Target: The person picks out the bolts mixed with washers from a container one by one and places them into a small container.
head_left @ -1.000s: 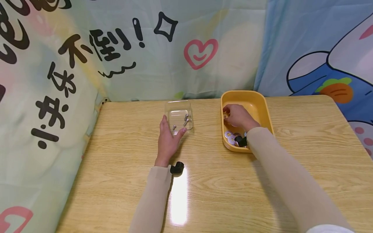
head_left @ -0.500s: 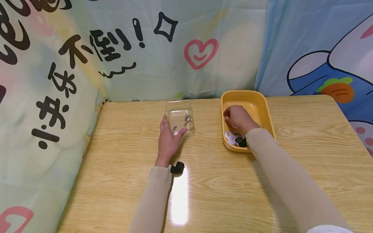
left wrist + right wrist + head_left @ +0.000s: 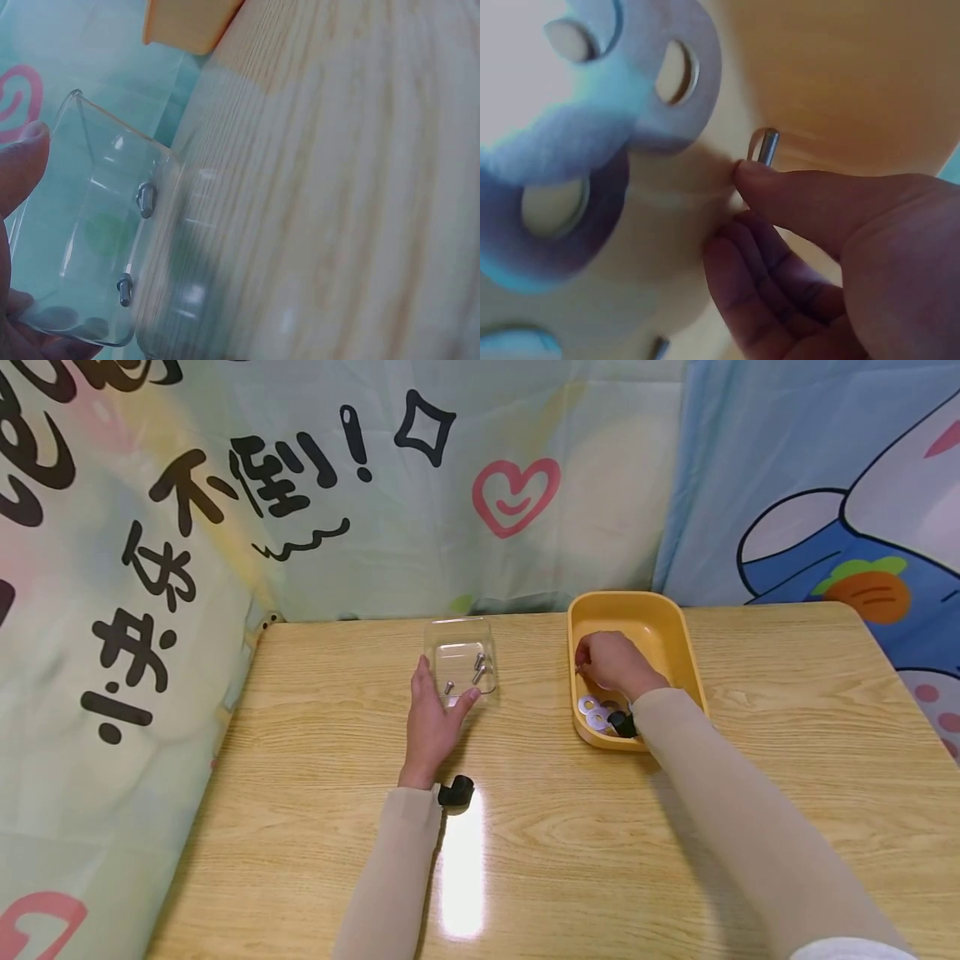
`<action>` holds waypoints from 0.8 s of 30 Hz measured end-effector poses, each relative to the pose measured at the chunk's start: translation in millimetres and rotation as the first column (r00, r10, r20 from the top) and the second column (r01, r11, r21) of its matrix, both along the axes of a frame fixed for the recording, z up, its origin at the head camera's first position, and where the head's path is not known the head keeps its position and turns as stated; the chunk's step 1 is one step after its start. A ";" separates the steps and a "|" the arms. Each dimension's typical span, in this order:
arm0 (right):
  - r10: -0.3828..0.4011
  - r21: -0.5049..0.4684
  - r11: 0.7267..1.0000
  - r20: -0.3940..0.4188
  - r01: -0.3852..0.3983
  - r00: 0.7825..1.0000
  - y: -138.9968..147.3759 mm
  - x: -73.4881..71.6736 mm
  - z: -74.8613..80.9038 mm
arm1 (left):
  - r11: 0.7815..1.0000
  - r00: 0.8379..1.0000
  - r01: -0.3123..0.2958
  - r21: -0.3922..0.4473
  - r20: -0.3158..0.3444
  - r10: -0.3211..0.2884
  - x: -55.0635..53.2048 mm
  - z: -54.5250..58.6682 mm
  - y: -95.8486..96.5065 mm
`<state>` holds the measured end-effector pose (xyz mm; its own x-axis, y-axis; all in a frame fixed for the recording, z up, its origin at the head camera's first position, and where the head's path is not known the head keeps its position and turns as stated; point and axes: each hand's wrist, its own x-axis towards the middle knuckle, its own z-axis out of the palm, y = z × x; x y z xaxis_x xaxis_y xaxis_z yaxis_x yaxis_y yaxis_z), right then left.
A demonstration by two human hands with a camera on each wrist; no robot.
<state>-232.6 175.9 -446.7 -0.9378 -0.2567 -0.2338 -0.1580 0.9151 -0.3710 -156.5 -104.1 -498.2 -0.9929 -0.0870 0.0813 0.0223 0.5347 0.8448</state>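
My left hand (image 3: 435, 731) grips the near end of a clear plastic box (image 3: 457, 652), thumb at its near right corner and fingers along the left side. Several small metal screws (image 3: 480, 675) lie in that box; two screws (image 3: 146, 200) show through its wall in the left wrist view. My right hand (image 3: 617, 664) reaches into a yellow tray (image 3: 663, 622). Between thumb and finger it pinches a small metal screw (image 3: 769, 148), whose shank sticks up past the thumb in the right wrist view. Flat metal washers (image 3: 682, 120) lie nearby in the tray.
Both containers stand near the back edge of the wooden table (image 3: 555, 860), the yellow tray right of the clear box. A printed cloth (image 3: 592, 510) hangs just behind. Another small metal piece (image 3: 660, 347) shows low in the right wrist view.
Inside the yellow tray my right hand has shifted slightly toward me, and the screw at its fingertips is less visible from above. The left hand and clear box stay put.
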 end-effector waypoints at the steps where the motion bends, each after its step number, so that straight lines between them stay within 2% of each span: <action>1: 0.020 0.018 1.000 -0.009 -0.020 1.000 -0.4 0.3 0.7 | 1.000 1.000 -0.001 0.001 0.000 0.001 0.0 -0.4 -0.1; 4: 0.063 0.054 0.997 -0.016 -0.062 0.998 -0.9 1.1 3.1 | 1.000 1.000 0.002 0.007 -0.001 -0.002 -0.2 -1.5 -0.4; 7: 0.042 0.020 0.999 0.028 -0.043 0.999 -0.6 2.1 4.3 | 1.000 1.000 0.004 0.010 -0.003 -0.004 -0.6 -2.0 -0.8; 10: 0.056 0.005 0.998 0.027 -0.056 0.998 0.4 2.4 3.9 | 1.000 1.000 0.005 0.014 -0.006 -0.005 -0.6 -1.8 -1.1; 14: 0.126 0.061 0.990 -0.006 -0.125 0.992 2.7 2.2 3.8 | 1.000 1.000 0.007 0.014 -0.005 -0.007 -0.7 -1.8 -1.7; 16: 0.145 0.082 0.986 0.003 -0.144 0.989 4.2 2.0 4.6 | 1.000 1.000 0.006 0.011 -0.004 -0.006 -0.8 -2.1 -1.8; 20: 0.141 0.078 0.987 0.019 -0.142 0.990 8.3 3.6 8.0 | 1.000 1.000 0.001 0.014 -0.004 -0.001 -1.1 -2.2 -1.6; 24: 0.119 0.049 0.992 0.002 -0.119 0.993 14.7 6.9 11.4 | 1.000 1.000 0.003 0.016 -0.005 -0.003 -1.5 -1.9 -0.9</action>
